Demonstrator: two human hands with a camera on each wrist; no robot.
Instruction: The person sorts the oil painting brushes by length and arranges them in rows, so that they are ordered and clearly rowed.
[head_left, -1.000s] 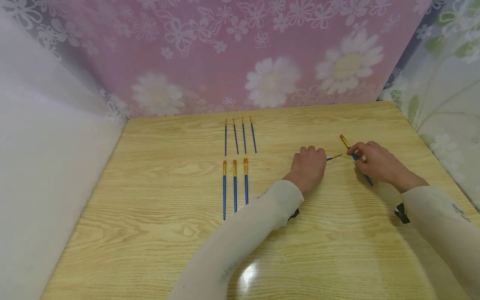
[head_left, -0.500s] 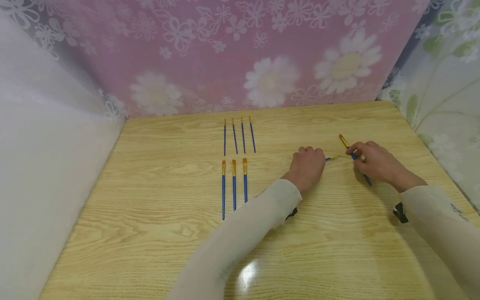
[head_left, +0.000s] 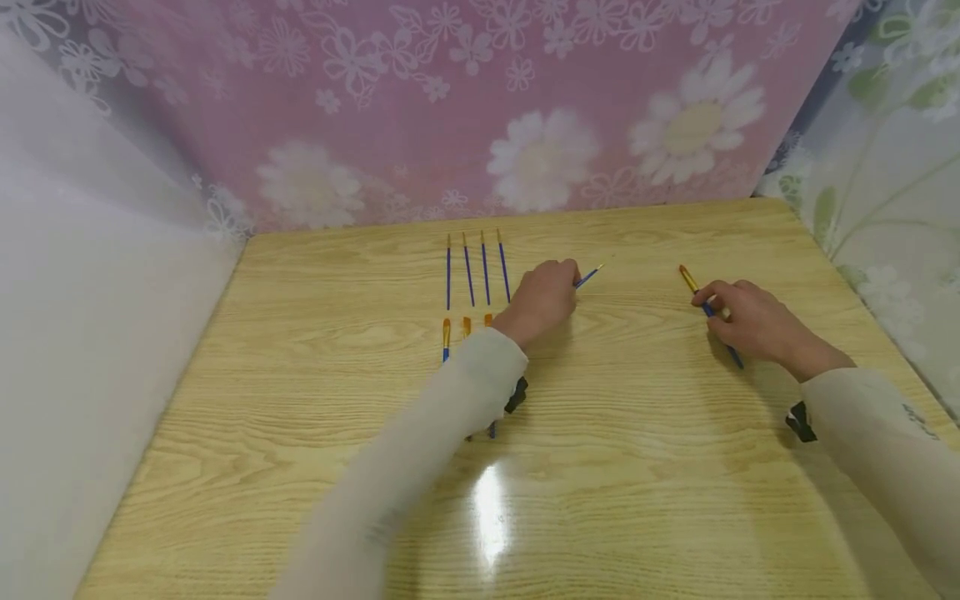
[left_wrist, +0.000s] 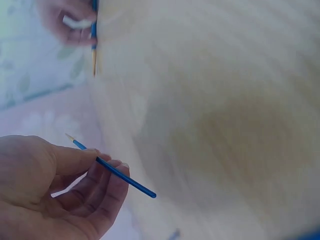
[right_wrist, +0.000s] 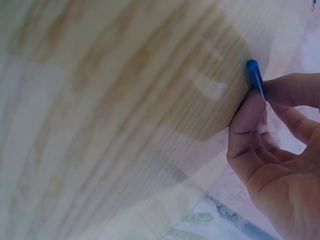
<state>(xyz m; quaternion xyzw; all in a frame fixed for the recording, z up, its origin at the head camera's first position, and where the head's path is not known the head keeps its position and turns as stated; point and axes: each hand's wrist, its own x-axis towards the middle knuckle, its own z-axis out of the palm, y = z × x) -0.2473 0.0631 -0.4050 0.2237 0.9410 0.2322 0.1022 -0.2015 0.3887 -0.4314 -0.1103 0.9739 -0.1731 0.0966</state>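
Observation:
Between thumb and fingers, my left hand [head_left: 543, 300] pinches a thin blue paintbrush [left_wrist: 125, 177]; its fine tip points away to the right in the head view. That hand is just right of a row of several thin blue paintbrushes [head_left: 468, 275] lying side by side. Below them lie three wider paintbrushes [head_left: 446, 333] with orange bristles, their handles mostly hidden under the left sleeve. Farther right, my right hand [head_left: 757, 321] holds another wide paintbrush [head_left: 689, 280] by its blue handle, bristles pointing up and left. The right wrist view shows the rounded handle end [right_wrist: 253, 67] near the fingertips.
All of this is on a wood-grain table [head_left: 247, 400]. A pink flowered backdrop [head_left: 420, 125] rises along the far edge. Pale panels stand at the left [head_left: 90, 292] and right [head_left: 900, 208] sides.
My left hand has moved left and away from me, carrying the thin paintbrush from beside the right hand toward the rows. The right hand keeps its place and its paintbrush.

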